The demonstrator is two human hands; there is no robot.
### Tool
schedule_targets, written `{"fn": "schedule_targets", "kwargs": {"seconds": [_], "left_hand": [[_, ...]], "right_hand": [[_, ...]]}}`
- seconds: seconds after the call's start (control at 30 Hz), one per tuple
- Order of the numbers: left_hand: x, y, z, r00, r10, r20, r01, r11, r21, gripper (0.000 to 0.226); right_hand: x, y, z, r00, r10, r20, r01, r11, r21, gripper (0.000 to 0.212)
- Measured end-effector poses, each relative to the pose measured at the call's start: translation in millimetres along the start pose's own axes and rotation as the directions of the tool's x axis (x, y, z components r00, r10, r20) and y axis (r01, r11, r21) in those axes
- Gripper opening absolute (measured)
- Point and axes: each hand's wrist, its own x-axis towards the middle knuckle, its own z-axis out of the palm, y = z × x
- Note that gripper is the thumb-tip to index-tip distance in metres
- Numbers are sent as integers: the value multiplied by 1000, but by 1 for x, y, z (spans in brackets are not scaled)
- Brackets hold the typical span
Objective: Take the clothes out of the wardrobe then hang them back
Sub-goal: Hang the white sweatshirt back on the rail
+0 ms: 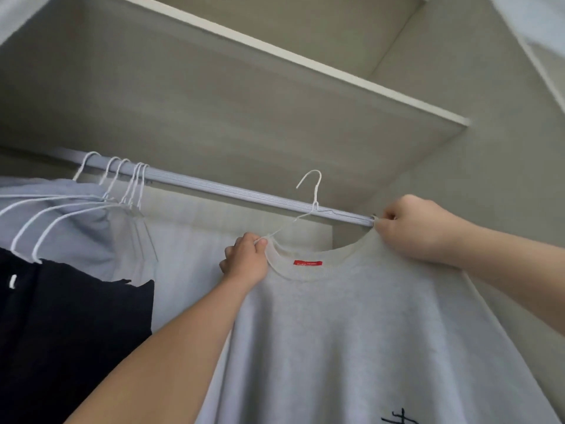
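**Sweatshirt held at the rod, hook not seated**

At the left end of the rod (214, 188) we see a cluster of hangers (122, 185) hooked on. They carry a blue garment (61, 215) and, lower, a black garment (76, 316); this is all the wardrobe (489, 163) shows on its rod. A shelf (275, 102) spans above.

Near mid-rod, the left hand (244, 264) pinches the collar of the sweatshirt (351, 332) together with one arm of its hanger (310, 185). The hook stands above the rod, not over it. The sweatshirt drapes before the rod's right half, its red label (308, 263) showing.

At the rod's right end, the right hand (412, 224) grips the collar's other side in curled fingers.

We cannot tell removal from return. If it is a return, we judge the next move must carry the hook over the rod, lower it until it catches, then let both hands go.
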Motion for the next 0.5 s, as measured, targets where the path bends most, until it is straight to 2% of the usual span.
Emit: {"fn": "schedule_targets", "kwargs": {"seconds": [0.2,0.4,0.5], "left_hand": [[34,-14,8,994,-100,-49,94,989,-115,34],[31,-30,18,998,40,42,-25,953,-303,54],[27,-42,19,992,94,89,-49,911,-410,73]], "right_hand": [[44,-42,32,990,-20,-138,20,1000,-2,23],[54,-70,71,991,-23,-132,25,1000,16,17],[45,-79,84,994,-23,-110,27,999,37,19]]}}
